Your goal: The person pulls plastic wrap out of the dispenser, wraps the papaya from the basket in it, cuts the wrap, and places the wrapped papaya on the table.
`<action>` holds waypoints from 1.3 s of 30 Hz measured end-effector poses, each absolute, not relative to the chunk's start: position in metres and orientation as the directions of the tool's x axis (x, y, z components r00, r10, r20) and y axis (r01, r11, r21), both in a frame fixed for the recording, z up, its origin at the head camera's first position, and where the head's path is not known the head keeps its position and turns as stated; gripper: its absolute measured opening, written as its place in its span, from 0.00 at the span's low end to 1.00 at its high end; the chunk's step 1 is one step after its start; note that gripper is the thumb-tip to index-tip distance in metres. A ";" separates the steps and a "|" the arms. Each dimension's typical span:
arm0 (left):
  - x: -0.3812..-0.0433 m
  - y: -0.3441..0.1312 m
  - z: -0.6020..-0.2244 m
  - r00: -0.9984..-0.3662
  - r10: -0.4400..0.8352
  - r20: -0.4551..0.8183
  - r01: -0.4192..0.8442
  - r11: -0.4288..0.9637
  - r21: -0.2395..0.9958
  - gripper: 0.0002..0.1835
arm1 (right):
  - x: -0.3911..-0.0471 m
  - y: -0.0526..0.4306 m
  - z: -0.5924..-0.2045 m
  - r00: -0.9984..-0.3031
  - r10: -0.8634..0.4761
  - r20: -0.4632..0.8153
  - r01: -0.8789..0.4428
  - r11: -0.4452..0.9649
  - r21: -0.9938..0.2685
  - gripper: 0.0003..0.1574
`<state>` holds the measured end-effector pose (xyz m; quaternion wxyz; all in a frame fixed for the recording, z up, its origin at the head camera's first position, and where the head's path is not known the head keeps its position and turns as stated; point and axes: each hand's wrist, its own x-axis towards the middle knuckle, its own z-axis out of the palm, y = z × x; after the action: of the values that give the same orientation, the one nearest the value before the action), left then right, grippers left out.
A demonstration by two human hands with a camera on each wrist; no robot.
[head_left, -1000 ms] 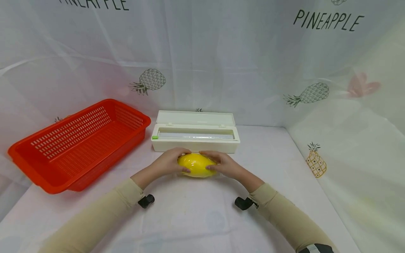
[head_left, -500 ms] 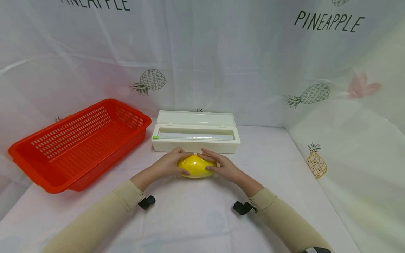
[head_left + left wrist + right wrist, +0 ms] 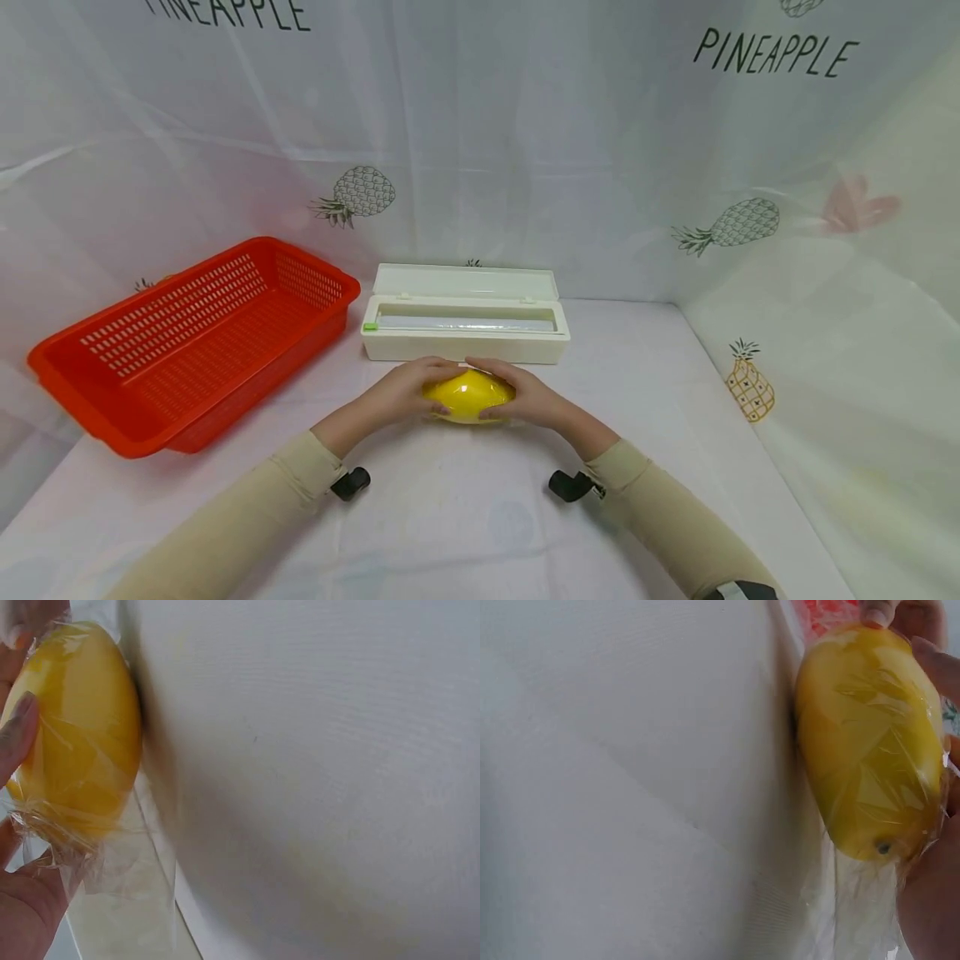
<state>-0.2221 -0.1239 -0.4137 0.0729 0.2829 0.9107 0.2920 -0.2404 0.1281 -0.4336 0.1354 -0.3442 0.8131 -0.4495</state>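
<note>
Between your left grip [image 3: 403, 392] and right grip [image 3: 536, 397], each curled round one end, you hold the film-wrapped yellow fruit [image 3: 469, 400], its long axis running nine to three o'clock, neither grip nearer; the open cling-film dispenser [image 3: 465, 347] stands just beyond at twelve, the red basket [image 3: 213, 352] towards ten.

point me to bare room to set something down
Bare tabletop lies between the sleeves, and right of the white box, bordered by the printed cloth. Crowded: the middle, where left hand and right hand hold the yellow fruit before the box, and left, by the red basket.
</note>
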 end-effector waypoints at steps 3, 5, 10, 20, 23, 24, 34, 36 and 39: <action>-0.221 -0.122 -0.415 -0.835 0.550 0.033 0.463 0.669 0.582 0.36 | -0.241 0.128 -0.437 -0.728 -0.678 0.102 -0.449 0.358 -0.819 0.47; -0.220 -0.121 -0.417 -0.840 0.542 0.035 0.452 0.663 0.597 0.36 | -0.241 0.128 -0.440 -0.738 -0.666 0.109 -0.447 0.361 -0.819 0.46; -0.215 -0.120 -0.422 -0.851 0.522 0.059 0.423 0.615 0.665 0.35 | -0.239 0.128 -0.443 -0.756 -0.644 0.115 -0.435 0.364 -0.823 0.45; -0.203 -0.120 -0.421 -0.845 0.527 0.095 0.455 0.613 0.646 0.41 | -0.231 0.130 -0.438 -0.724 -0.679 0.120 -0.479 0.370 -0.796 0.44; -0.198 -0.121 -0.415 -0.860 0.507 0.047 0.399 0.614 0.681 0.40 | -0.228 0.134 -0.434 -0.712 -0.694 0.108 -0.489 0.379 -0.785 0.43; -0.196 -0.122 -0.413 -0.865 0.500 0.037 0.379 0.604 0.701 0.37 | -0.227 0.135 -0.433 -0.709 -0.697 0.108 -0.498 0.385 -0.777 0.42; -0.193 -0.120 -0.407 -0.844 0.534 0.057 0.360 0.484 0.798 0.16 | -0.195 0.136 -0.429 -0.836 -0.518 0.180 -0.457 0.476 -0.752 0.20; -0.192 -0.117 -0.408 -0.841 0.537 0.072 0.366 0.466 0.805 0.16 | -0.189 0.133 -0.430 -0.881 -0.436 0.184 -0.395 0.463 -0.793 0.16; -0.191 -0.111 -0.410 -0.845 0.531 0.071 0.348 0.443 0.827 0.16 | -0.181 0.129 -0.433 -0.936 -0.309 0.170 -0.296 0.423 -0.856 0.11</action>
<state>-0.1910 -0.1109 -0.4102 0.0996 0.2604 0.8434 0.4593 -0.1813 0.1289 -0.4328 0.0065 -0.1793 0.8436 -0.5061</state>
